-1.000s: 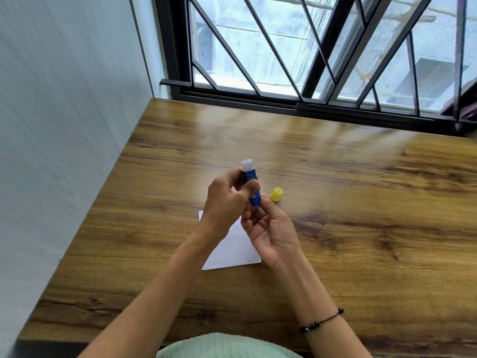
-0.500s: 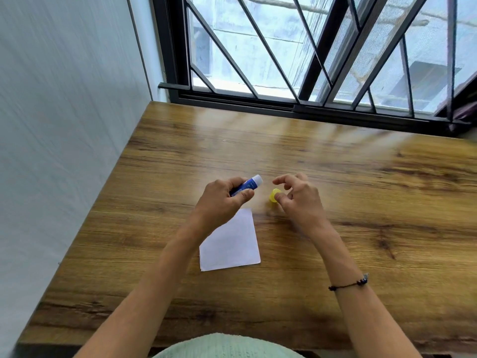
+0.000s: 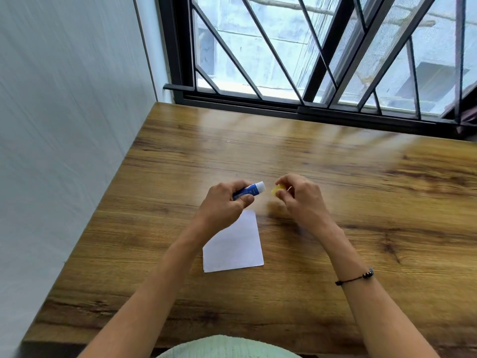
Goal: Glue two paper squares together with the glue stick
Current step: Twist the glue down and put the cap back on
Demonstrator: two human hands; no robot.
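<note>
My left hand point(image 3: 224, 205) grips a blue glue stick point(image 3: 249, 191), its white tip pointing right and uncapped. Just to the right, my right hand point(image 3: 300, 198) pinches the yellow cap point(image 3: 278, 189) a little above the table, a small gap from the stick's tip. Below the hands a white paper square point(image 3: 236, 245) lies flat on the wooden table point(image 3: 361, 228); my left wrist covers its upper left corner. I cannot tell whether it is one sheet or two stacked.
A grey wall runs along the table's left edge. A black window frame with bars point(image 3: 284, 104) borders the far edge. Bare wood stretches to the right and behind the hands.
A second ago both hands held the upright stick while the cap stood on the table. The right hand then went to the cap and has lifted it off the table.
</note>
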